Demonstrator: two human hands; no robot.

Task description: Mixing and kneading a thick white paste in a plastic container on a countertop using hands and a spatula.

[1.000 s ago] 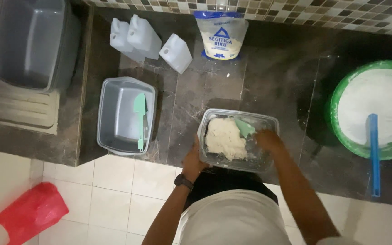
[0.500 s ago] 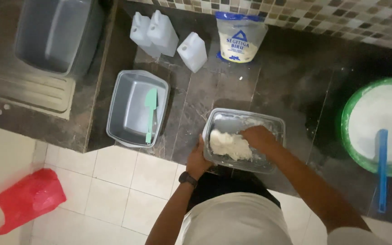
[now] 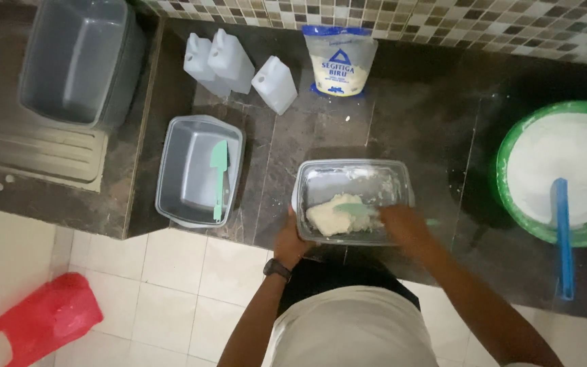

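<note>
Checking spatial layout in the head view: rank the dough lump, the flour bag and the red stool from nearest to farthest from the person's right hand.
1. Dough lump, just left of the right hand, in the clear tub.
2. Flour bag, at the tiled wall.
3. Red stool, on the floor, far left.

You've got a grey tub [image 3: 198, 173] sitting on the dark counter [image 3: 436, 129], so use that as your anchor. A mint green spatula [image 3: 219, 178] lies inside it along its right side. Just behind the tub, three white plastic jugs [image 3: 236, 68] stand clustered, and right of those a white flour bag [image 3: 339, 61] leans on the mosaic tile wall [image 3: 484, 27]. Behind-left of the tub is a bigger grey bin [image 3: 76, 61]. Far right of it, a green bowl [image 3: 511, 146] of white flour holds a blue scraper [image 3: 563, 238]. Down-left on the floor: red plastic stool [image 3: 42, 319].
</note>
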